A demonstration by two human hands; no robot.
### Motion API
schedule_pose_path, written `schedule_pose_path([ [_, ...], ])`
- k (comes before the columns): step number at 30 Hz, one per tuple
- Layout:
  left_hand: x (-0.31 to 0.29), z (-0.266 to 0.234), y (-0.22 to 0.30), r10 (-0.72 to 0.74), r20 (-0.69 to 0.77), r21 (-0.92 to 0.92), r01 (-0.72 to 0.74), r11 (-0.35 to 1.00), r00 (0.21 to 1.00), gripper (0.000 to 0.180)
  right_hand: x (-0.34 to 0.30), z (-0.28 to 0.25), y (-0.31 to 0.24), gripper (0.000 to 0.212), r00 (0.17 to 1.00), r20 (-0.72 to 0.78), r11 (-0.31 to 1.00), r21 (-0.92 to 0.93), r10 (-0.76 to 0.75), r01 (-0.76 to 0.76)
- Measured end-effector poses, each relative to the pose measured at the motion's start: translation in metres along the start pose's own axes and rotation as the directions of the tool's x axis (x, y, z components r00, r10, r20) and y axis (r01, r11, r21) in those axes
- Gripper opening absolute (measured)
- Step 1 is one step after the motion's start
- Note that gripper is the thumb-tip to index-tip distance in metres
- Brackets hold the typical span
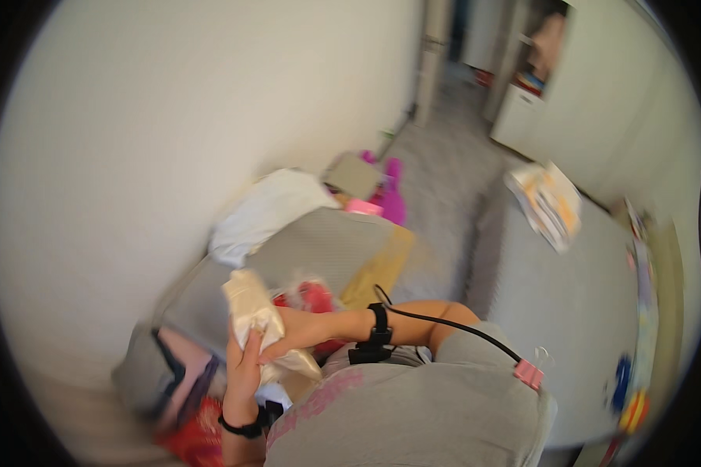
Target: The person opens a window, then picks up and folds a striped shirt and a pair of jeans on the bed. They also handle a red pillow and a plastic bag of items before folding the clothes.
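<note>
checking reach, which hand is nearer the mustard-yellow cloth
Right. The right hand is below and left of the mustard-yellow cloth in the picture, apart from it; the left hand sits farther left and lower.

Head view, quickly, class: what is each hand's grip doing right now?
Left hand: closed, holding the shiny cream crumpled bundle, material unclear.
Right hand: closed, holding the same bundle.

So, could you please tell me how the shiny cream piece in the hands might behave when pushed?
The shiny cream piece is probably floppy, since it looks creased and bunched at the left hand and right hand. Its smooth sheen suggests it could be slippery. Its loose, uneven shape makes rolling seem unlikely.
</note>
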State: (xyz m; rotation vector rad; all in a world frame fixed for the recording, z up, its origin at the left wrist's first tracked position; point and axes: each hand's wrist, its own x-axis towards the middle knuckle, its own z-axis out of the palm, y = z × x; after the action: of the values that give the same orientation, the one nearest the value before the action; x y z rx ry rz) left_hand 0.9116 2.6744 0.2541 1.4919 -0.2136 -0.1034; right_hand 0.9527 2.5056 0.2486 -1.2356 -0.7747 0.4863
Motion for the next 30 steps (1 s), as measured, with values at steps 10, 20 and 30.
schedule_pose_path([
  [10,0.047,0.058,-0.039,0.000,0.565,0.485,-0.333,0.809,0.825,0.070,-0.195,-0.101,-0.035,0.037,0.481,-0.866,0.977,0.200,0.139,0.078],
  [20,0.057,0.049,-0.059,-0.223,0.551,0.586,-0.183,0.789,0.804,0.068,-0.529,-0.322,-0.149,0.038,-0.714,-0.679,0.926,-0.359,-0.171,0.120],
  [30,0.053,0.041,-0.081,-0.128,0.459,0.660,-0.240,0.712,0.879,0.055,-0.368,-0.270,0.152,0.020,0.062,-0.747,0.725,0.659,0.662,0.200],
])
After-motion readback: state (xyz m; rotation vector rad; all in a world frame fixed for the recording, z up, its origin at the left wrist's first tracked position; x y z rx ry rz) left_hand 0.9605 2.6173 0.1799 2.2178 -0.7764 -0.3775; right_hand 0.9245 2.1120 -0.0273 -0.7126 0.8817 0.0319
